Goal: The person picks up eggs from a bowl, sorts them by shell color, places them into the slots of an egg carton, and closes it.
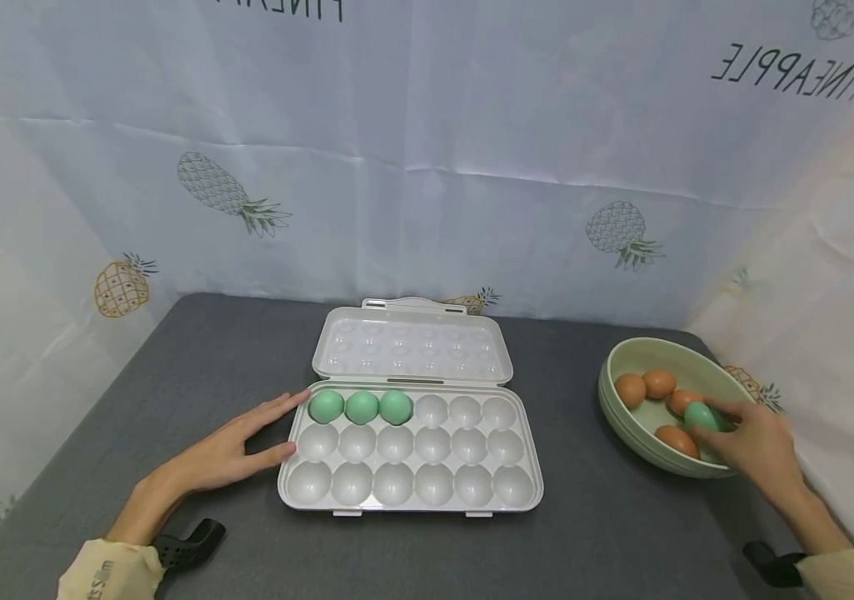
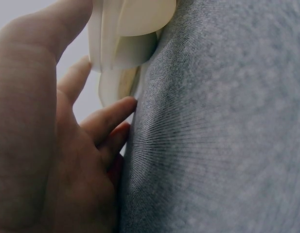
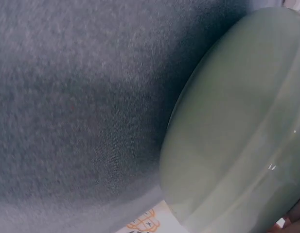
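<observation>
Right grip pinches green egg in bowl, 4 o'clock; likely light, slick: take waist gently. Left grip spread.

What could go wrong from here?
The oval green egg might slip from the right grip. Lifting it could knock the brown eggs beside it in the round green bowl. The left grip, at the edge of the white plastic egg tray, might nudge it, jostling its three green eggs.
</observation>
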`<state>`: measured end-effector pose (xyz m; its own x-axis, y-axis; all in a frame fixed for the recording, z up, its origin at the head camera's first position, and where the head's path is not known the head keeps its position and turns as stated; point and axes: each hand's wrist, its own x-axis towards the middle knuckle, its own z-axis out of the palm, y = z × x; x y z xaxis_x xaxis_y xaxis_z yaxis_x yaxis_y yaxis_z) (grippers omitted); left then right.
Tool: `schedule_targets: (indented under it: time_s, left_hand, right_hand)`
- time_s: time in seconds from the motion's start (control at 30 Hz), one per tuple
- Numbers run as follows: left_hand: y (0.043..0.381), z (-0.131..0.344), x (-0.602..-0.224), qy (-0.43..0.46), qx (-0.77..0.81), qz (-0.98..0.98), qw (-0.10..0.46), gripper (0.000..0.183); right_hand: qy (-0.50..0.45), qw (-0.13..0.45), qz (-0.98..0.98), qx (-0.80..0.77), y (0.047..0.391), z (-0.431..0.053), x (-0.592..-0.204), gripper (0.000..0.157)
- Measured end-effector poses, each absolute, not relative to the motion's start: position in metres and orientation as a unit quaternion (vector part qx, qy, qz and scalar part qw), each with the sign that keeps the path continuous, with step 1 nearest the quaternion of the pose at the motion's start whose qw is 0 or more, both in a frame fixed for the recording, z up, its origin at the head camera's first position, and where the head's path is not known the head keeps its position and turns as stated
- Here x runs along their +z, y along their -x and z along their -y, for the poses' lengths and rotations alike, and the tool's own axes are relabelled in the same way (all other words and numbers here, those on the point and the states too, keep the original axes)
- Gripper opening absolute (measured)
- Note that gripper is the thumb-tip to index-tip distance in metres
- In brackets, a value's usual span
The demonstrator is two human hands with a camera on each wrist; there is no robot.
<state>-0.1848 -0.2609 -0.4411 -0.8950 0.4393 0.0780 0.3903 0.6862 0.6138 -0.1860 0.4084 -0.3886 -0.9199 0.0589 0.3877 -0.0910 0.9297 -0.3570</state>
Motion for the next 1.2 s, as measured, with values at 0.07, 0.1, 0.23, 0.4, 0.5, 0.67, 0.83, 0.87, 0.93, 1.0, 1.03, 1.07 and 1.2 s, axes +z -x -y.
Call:
schedule_targets:
  time_s: [0.07,0.1,0.23,0.4,0.5,0.67,0.83,0.87,0.93,1.0,1.03,1.07,1.2]
  left_hand:
    - [0.185,0.261,-0.441,-0.225,0.326,-0.917,0.039,0.070]
    - [0.185,0.261,-0.441,-0.225,0.326,-0.917,0.039,0.070]
    - [0.184,0.261,-0.442,-0.226,0.328,-0.916,0.038,0.070]
    - [0.183,0.262,-0.441,-0.227,0.329,-0.916,0.036,0.070]
    - [0.182,0.261,-0.440,-0.225,0.328,-0.917,0.036,0.070]
    - [0.182,0.260,-0.439,-0.223,0.325,-0.918,0.039,0.070]
    - [0.182,0.260,-0.439,-0.223,0.329,-0.917,0.041,0.070]
    - [0.182,0.261,-0.439,-0.223,0.330,-0.916,0.041,0.070]
    - [0.182,0.261,-0.439,-0.224,0.330,-0.916,0.040,0.070]
    - [0.182,0.261,-0.439,-0.226,0.328,-0.916,0.038,0.070]
    - [0.183,0.261,-0.439,-0.227,0.328,-0.916,0.038,0.070]
    - [0.183,0.261,-0.439,-0.228,0.329,-0.916,0.038,0.070]
    - [0.184,0.261,-0.440,-0.231,0.332,-0.914,0.035,0.070]
  right_hand:
    - [-0.008,0.218,0.955,0.199,0.186,-0.408,-0.390,0.043]
    - [-0.007,0.227,0.952,0.207,0.185,-0.408,-0.391,0.043]
    - [0.023,0.233,0.935,0.266,0.180,-0.406,-0.391,0.048]
    - [0.093,0.234,0.894,0.369,0.174,-0.398,-0.386,0.057]
    - [0.134,0.244,0.860,0.427,0.170,-0.389,-0.382,0.058]
    - [0.161,0.299,0.793,0.505,0.173,-0.366,-0.371,0.048]
    - [0.110,0.336,0.747,0.563,0.178,-0.333,-0.360,0.043]
    - [0.099,0.334,0.744,0.570,0.178,-0.326,-0.358,0.043]
    - [0.074,0.326,0.749,0.572,0.178,-0.313,-0.355,0.043]
    - [0.051,0.318,0.758,0.567,0.178,-0.300,-0.353,0.043]
    - [0.040,0.313,0.755,0.575,0.178,-0.294,-0.352,0.043]
    - [0.026,0.312,0.758,0.572,0.179,-0.288,-0.352,0.042]
    - [-0.023,0.310,0.739,0.598,0.184,-0.264,-0.354,0.042]
